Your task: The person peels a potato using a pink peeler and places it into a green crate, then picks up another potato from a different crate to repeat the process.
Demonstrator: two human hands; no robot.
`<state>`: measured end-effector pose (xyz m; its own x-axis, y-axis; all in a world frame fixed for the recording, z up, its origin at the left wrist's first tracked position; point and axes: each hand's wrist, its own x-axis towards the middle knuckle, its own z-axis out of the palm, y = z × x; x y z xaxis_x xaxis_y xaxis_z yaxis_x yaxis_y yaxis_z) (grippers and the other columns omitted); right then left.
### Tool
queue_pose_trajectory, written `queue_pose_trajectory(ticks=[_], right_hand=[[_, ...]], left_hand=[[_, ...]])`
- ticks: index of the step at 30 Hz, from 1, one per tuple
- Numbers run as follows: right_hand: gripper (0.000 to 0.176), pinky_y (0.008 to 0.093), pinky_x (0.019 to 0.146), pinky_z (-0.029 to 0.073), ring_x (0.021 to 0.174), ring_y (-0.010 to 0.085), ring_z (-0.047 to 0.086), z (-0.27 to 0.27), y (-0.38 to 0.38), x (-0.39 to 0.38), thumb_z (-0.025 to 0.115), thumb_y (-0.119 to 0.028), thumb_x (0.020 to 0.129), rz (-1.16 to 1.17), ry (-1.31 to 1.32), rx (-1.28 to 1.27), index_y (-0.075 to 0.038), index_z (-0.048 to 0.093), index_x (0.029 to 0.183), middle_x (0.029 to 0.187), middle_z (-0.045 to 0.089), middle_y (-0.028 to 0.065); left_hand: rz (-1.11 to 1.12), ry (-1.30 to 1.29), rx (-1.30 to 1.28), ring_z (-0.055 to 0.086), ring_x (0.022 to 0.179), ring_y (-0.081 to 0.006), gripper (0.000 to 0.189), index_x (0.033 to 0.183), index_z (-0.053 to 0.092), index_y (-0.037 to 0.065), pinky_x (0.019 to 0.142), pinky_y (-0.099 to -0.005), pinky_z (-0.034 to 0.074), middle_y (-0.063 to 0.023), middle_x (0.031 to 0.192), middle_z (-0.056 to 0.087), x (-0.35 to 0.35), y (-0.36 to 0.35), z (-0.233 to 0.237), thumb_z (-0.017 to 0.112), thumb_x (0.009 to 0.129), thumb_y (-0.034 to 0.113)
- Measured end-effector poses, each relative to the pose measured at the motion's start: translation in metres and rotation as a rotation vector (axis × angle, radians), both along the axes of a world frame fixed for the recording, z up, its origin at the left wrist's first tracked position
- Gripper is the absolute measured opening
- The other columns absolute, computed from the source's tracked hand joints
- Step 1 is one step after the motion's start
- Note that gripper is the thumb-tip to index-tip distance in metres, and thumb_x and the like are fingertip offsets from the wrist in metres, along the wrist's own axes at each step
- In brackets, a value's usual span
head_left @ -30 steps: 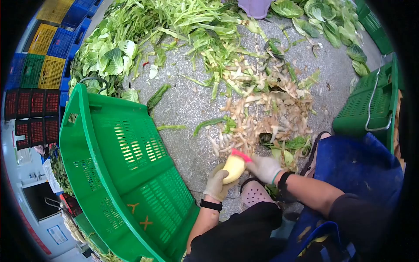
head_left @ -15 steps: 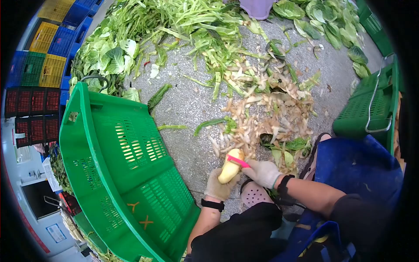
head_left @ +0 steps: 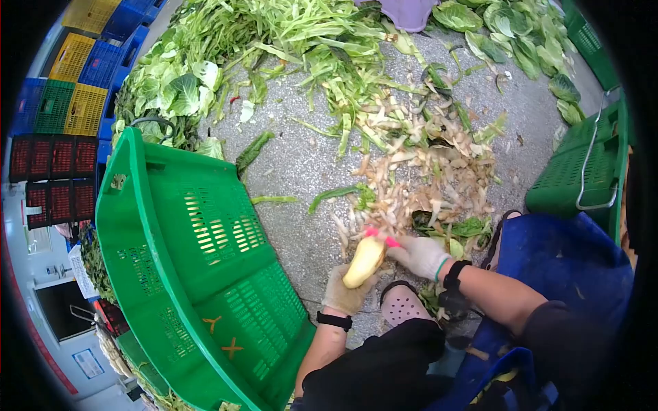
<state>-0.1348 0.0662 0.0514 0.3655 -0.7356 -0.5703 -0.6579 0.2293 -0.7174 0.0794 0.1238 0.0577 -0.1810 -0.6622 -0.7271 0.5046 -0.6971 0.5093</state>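
My left hand (head_left: 346, 291), in a pale glove, holds a peeled yellowish potato (head_left: 364, 262) upright and tilted above the floor. My right hand (head_left: 421, 257), also gloved, is closed round a pink peeler (head_left: 382, 237). The peeler is at the far end of the potato and is slightly blurred. Beyond my hands, a heap of brownish peelings (head_left: 439, 181) lies on the speckled floor.
A large green crate (head_left: 195, 274) stands at the left, another green crate (head_left: 576, 164) at the right. Green trimmings (head_left: 274, 34) and cabbage leaves (head_left: 507, 20) lie at the far side near a purple object (head_left: 408, 14). Stacked crates (head_left: 68, 82) stand at far left.
My right hand has moved the peeler from the middle of the potato towards its far end. My left hand still holds the potato in nearly the same place.
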Motion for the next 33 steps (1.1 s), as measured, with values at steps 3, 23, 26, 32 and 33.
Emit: queue_pose_trajectory(ticks=[3, 23, 26, 32, 33], right_hand=[[0.049, 0.0479, 0.083, 0.048, 0.095, 0.0411, 0.063, -0.017, -0.006, -0.002, 0.043, -0.047, 0.094, 0.144, 0.135, 0.114, -0.005, 0.062, 0.113, 0.1, 0.066, 0.0251], [0.04, 0.0488, 0.073, 0.052, 0.082, 0.0394, 0.066, -0.003, 0.014, 0.005, 0.047, -0.046, 0.094, 0.047, 0.144, -0.008, -0.011, 0.059, 0.107, 0.088, 0.067, 0.0216], [0.04, 0.0488, 0.073, 0.051, 0.083, 0.0394, 0.066, 0.002, 0.012, 0.019, 0.045, -0.043, 0.096, 0.098, 0.141, -0.073, -0.007, 0.057, 0.109, 0.087, 0.066, 0.0232], [0.049, 0.0467, 0.075, 0.051, 0.084, 0.04, 0.065, 0.001, 0.008, 0.015, 0.045, -0.049, 0.095, -0.014, 0.102, -0.056, -0.003, 0.061, 0.103, 0.088, 0.066, 0.0243], [0.049, 0.0474, 0.078, 0.05, 0.087, 0.0401, 0.065, 0.012, 0.001, 0.02, 0.044, -0.048, 0.095, 0.183, 0.146, 0.037, -0.003, 0.06, 0.109, 0.092, 0.066, 0.0248]], left_hand=[[-0.416, -0.581, -0.299, 0.065, 0.098, -0.0176, 0.04, 0.11, 0.052, -0.001, 0.082, -0.0295, 0.054, -0.011, 0.105, 0.067, 0.0, 0.0, 0.008, 0.077, 0.079, 0.006], [0.197, 0.112, 0.286, 0.067, 0.086, -0.0216, 0.044, 0.124, 0.051, 0.003, 0.064, -0.0283, 0.06, -0.0132, 0.112, 0.062, -0.006, -0.008, -0.02, 0.042, 0.1, 0.039], [0.233, 0.147, 0.3, 0.066, 0.092, -0.0223, 0.044, 0.125, 0.049, 0.003, 0.065, -0.0277, 0.059, -0.013, 0.112, 0.062, -0.011, -0.008, -0.013, 0.041, 0.1, 0.039], [0.187, 0.106, 0.021, 0.063, 0.1, -0.0247, 0.04, 0.127, 0.046, 0.001, 0.072, -0.0267, 0.058, -0.0122, 0.111, 0.061, -0.013, -0.003, -0.016, 0.054, 0.096, 0.026], [0.229, 0.157, 0.104, 0.062, 0.103, -0.0261, 0.041, 0.127, 0.047, 0.001, 0.077, -0.0298, 0.058, -0.0134, 0.114, 0.06, -0.01, -0.003, -0.021, 0.048, 0.098, 0.03]])
